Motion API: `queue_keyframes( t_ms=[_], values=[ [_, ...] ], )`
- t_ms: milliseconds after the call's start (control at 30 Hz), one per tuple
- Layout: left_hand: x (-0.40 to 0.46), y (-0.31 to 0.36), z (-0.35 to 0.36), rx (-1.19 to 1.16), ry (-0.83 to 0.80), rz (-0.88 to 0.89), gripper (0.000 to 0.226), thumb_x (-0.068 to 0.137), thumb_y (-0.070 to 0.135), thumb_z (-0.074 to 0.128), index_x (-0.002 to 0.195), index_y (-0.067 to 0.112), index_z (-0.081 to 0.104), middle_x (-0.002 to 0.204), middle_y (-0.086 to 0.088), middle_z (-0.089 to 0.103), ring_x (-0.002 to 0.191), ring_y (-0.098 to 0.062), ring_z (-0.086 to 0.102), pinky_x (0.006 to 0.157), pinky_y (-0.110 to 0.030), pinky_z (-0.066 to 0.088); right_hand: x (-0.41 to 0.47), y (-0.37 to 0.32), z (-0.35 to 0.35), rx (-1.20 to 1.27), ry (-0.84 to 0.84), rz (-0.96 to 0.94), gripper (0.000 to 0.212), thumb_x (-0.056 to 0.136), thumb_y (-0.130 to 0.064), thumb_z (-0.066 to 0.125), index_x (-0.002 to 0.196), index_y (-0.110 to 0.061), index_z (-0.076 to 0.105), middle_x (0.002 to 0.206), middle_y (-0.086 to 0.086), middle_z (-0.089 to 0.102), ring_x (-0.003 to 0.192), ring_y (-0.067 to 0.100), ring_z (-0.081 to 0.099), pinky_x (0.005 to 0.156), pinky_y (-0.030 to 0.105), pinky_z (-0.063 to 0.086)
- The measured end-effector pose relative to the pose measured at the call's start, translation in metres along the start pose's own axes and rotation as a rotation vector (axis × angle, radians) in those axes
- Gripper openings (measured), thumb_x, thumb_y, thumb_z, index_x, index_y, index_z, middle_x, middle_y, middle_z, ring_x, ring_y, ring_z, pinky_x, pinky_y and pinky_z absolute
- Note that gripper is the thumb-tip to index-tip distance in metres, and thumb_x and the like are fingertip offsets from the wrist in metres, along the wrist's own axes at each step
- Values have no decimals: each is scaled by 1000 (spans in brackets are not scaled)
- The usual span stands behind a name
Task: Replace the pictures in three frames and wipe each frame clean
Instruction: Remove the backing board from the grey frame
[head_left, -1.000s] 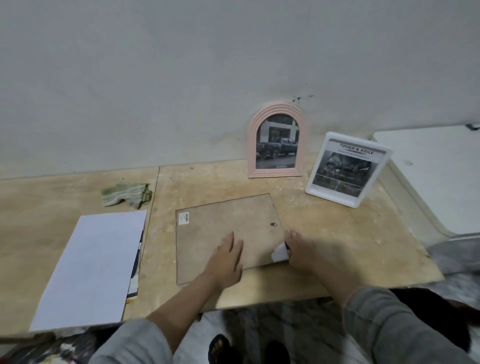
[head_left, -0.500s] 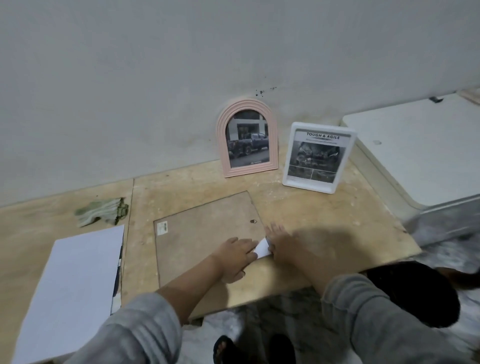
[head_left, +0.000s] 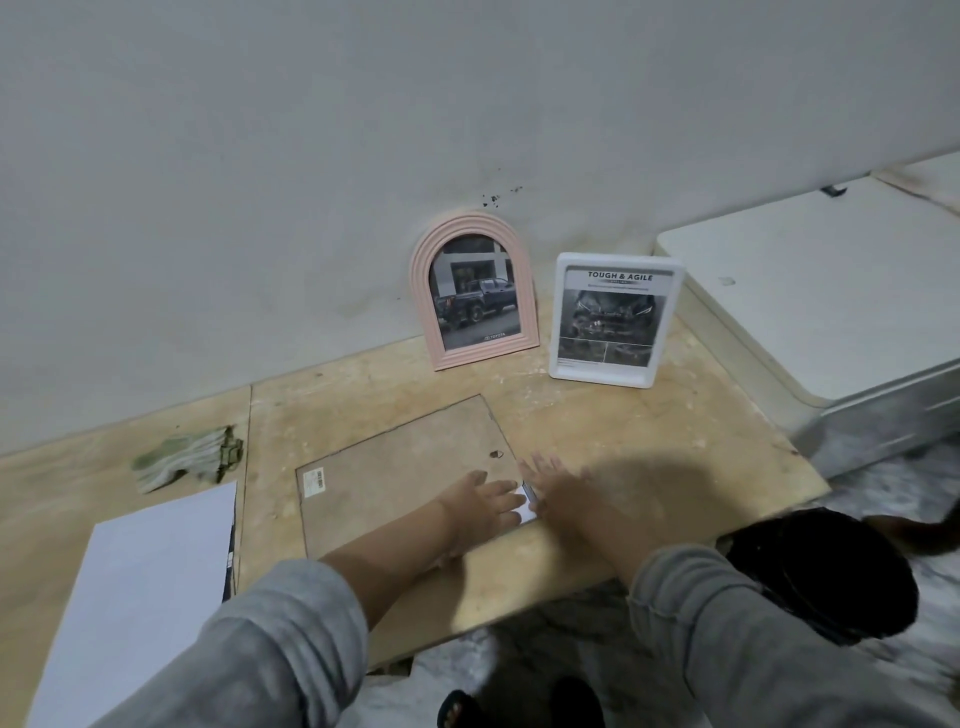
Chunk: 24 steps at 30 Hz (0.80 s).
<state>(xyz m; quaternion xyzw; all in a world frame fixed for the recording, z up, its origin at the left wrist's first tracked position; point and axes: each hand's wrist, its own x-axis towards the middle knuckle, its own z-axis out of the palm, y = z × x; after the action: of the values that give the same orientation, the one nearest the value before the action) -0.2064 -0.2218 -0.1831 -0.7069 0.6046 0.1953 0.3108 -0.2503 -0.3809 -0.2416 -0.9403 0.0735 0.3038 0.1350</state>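
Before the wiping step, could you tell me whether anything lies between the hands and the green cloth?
Nothing visible does. The crumpled green cloth lies alone on the wooden tabletop, beyond the white paper sheet. Both hands rest on the face-down brown-backed frame.

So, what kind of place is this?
Probably a makeshift home work corner: a bare plywood tabletop against a stained plaster wall, marble-patterned floor below.
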Motion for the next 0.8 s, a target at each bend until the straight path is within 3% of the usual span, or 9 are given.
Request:
queue_keyframes(
  t_ms=[100, 233, 367, 433, 533, 633, 700, 800],
  values=[
    [4, 3, -1, 24, 36, -2, 101, 66, 19, 83, 148, 17, 23, 158, -6, 12, 148, -24, 5, 115, -50, 17, -3, 0, 1, 1, 21, -2, 64, 100, -32, 38, 149, -33, -3, 159, -4, -10, 146, 23, -7, 112, 57, 5],
    [6, 1, 9, 75, 115, -21, 83, 74, 24, 76, 143, 18, 30, 153, -6, 25, 147, -24, 14, 115, -50, 13, -2, 1, 0, -16, 13, -4, 67, 99, -33, 39, 149, -32, -5, 159, -3, -11, 146, 25, -6, 111, 59, 6],
    [-1, 0, 5, 200, 59, -30, 84, 58, 30, 85, 131, 25, 45, 135, 1, 48, 133, -24, 38, 113, -53, 18, -4, 1, 1, 12, 38, -8, 67, 98, -30, 40, 149, -32, -3, 159, -2, -9, 146, 26, -5, 111, 58, 7],
    [-2, 1, 3, 246, 120, -24, 51, 55, 35, 84, 103, 33, 65, 104, 13, 64, 105, -16, 59, 99, -43, 31, -4, 1, 2, 25, 44, 2, 69, 98, -29, 42, 149, -33, -3, 159, 0, -8, 146, 27, -4, 112, 58, 9],
    [1, 3, 6, 254, 239, -77, 19, 59, 38, 78, 76, 33, 70, 80, 16, 65, 81, -10, 63, 80, -33, 31, -2, -2, 2, 22, 25, 10, 73, 97, -30, 46, 149, -33, -4, 159, 3, -7, 145, 30, -5, 114, 56, 13],
    [0, 5, 9, 298, 220, -98, 29, 50, 46, 79, 76, 36, 71, 84, 19, 66, 85, -8, 63, 85, -31, 37, -4, -3, 1, 44, 15, 27, 72, 97, -29, 45, 148, -37, -6, 159, 2, -9, 145, 29, -7, 112, 57, 10],
    [-10, 5, -3, 233, 186, -79, 39, 45, 47, 83, 82, 38, 71, 92, 19, 65, 92, -11, 62, 86, -34, 32, -5, -4, 1, 47, 15, 35, 71, 98, -28, 44, 147, -40, -6, 159, 2, -12, 145, 28, -8, 112, 58, 7],
    [-13, 9, -9, 189, 55, 12, 64, 60, 43, 80, 120, 31, 61, 127, 10, 54, 120, -21, 48, 103, -38, 26, -8, -6, -1, 42, 17, 37, 68, 98, -27, 41, 147, -42, -4, 158, 3, -12, 145, 29, -8, 112, 58, 5]
  ],
)
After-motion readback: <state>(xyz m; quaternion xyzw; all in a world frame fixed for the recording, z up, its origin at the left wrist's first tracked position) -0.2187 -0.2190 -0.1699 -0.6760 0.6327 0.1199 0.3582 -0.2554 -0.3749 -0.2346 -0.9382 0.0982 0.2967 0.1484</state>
